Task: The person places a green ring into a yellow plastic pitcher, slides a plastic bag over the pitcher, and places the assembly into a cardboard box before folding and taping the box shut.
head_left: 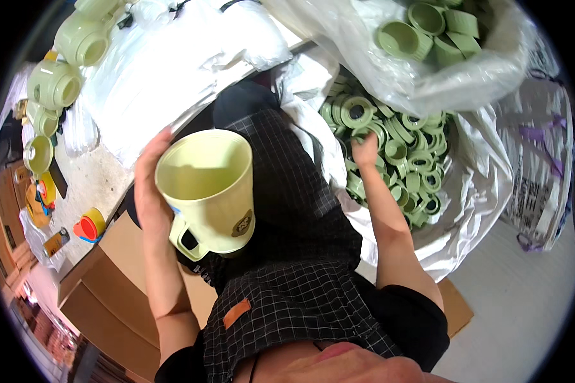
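Observation:
A large pale-green plastic jug (pixel 220 220) is in my left hand (pixel 152 191), tilted so that its open mouth faces up and I see inside. My left palm and fingers wrap round its left side, above the looped handle (pixel 188 242). A dark round mark sits on its wall. Off to the right, my right hand (pixel 365 152) reaches into a white sack (pixel 473 210) of green ring-shaped caps (pixel 421 161), several with dark centres. Its fingers are closed at one green ring cap (pixel 375 131), partly hidden among the others.
A clear plastic bag (pixel 428 96) of green cup-shaped parts (pixel 402 39) stands at the far right. Along the left table (pixel 108 182) are several green jugs (pixel 54 84), white plastic wrapping (pixel 172 64) and red and yellow cups (pixel 91 225). A cardboard box (pixel 108 300) stands below left.

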`<action>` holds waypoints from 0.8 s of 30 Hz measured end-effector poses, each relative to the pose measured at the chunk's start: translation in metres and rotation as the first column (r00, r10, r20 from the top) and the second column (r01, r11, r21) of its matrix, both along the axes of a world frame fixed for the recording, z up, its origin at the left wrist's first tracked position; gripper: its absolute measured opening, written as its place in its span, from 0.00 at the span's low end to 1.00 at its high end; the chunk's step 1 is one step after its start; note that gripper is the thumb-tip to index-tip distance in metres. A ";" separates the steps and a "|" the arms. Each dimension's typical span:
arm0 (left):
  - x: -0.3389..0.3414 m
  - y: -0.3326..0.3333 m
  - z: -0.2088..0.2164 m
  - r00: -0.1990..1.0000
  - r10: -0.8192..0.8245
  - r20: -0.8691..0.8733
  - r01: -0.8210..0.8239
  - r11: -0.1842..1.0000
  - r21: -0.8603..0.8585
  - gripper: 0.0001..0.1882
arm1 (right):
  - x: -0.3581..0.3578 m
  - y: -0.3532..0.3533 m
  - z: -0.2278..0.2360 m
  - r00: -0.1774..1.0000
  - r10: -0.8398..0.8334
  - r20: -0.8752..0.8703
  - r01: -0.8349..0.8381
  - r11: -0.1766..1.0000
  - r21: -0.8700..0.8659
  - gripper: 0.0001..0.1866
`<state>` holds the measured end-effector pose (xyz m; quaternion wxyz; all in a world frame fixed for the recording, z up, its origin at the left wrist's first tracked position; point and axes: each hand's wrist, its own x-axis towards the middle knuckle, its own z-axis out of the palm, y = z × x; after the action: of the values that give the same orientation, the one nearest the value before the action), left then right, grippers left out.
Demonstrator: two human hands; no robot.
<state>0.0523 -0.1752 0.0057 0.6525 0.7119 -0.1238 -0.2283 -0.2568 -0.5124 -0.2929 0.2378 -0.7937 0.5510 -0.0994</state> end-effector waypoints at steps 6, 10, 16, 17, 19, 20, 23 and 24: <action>-0.075 0.080 0.007 0.984 -0.090 0.156 0.023 0.921 0.389 0.42 | -0.003 0.007 -0.050 0.641 0.064 -0.765 0.136 0.971 0.195 0.41; -0.071 0.065 -0.005 0.987 -0.052 0.150 -0.003 0.939 0.343 0.30 | -0.048 -0.013 -0.051 0.644 0.335 -0.687 -0.121 0.932 0.341 0.40; -0.072 0.074 -0.005 0.967 -0.083 0.240 0.041 0.983 0.177 0.26 | 0.039 -0.020 0.138 0.892 0.354 0.281 -0.438 0.830 0.344 0.16; -0.072 0.075 -0.006 0.964 -0.103 0.243 0.061 0.983 0.175 0.26 | 0.071 -0.001 0.194 0.840 0.397 0.371 -0.504 0.824 0.259 0.19; -0.074 0.076 -0.007 0.958 -0.139 0.249 0.112 0.986 0.121 0.22 | 0.119 0.040 0.271 0.656 0.460 0.599 -0.657 0.738 0.153 0.32; -0.074 0.075 -0.007 0.956 -0.161 0.244 0.144 0.986 0.085 0.21 | 0.135 0.051 0.281 0.509 0.593 0.625 -0.756 0.654 -0.005 0.39; -0.083 0.077 -0.008 0.960 -0.180 0.213 0.187 0.982 -0.010 0.18 | 0.185 0.105 0.312 -0.036 0.845 0.533 -0.917 0.185 -0.354 0.39; -0.083 0.083 -0.006 0.969 -0.184 0.165 0.187 0.982 0.001 0.18 | 0.190 0.120 0.325 -0.049 0.858 0.511 -0.957 0.106 -0.270 0.37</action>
<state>-0.0307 -0.0924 0.0000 0.6211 0.7088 -0.2450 -0.2278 -0.0668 -0.3928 0.0320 0.4565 -0.8593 -0.2102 -0.0948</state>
